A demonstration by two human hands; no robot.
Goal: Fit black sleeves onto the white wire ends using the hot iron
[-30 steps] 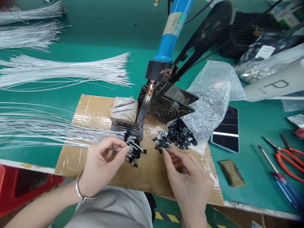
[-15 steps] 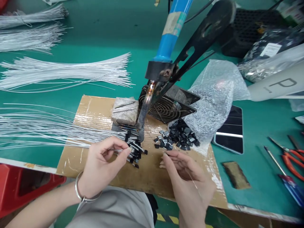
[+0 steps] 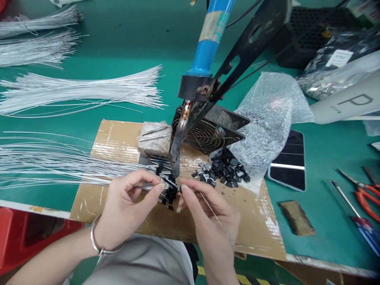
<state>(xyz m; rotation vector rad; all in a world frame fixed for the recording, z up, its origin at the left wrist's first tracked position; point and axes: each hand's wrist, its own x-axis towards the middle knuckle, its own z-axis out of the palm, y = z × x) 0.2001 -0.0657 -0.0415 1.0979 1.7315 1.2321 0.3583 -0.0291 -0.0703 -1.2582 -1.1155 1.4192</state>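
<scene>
My left hand (image 3: 133, 206) is closed in a pinch on a thin white wire, its end pointing right past the thumb. My right hand (image 3: 208, 213) pinches a small black piece (image 3: 179, 188) between thumb and forefinger, right at that wire end; whether they touch I cannot tell. A thin silvery strand (image 3: 216, 217) runs through the right fingers and back across the palm. Beneath the left fingertips lie wires with black tips (image 3: 170, 196), partly hidden. Above both hands stands a soldering iron (image 3: 179, 138) with a blue handle, tip downward.
Loose black pieces (image 3: 228, 168) are heaped beside a bubble-wrap bag (image 3: 267, 122). A small fan (image 3: 204, 136) stands behind the iron. White wire bundles (image 3: 83, 93) lie at left. A phone (image 3: 287, 162), brown pad (image 3: 297, 217), pliers (image 3: 363, 194) and screwdriver (image 3: 363, 225) lie at right.
My right hand has moved left with the black piece, from near the loose pile to the wire end at my left fingertips. My left hand stays nearly still.
</scene>
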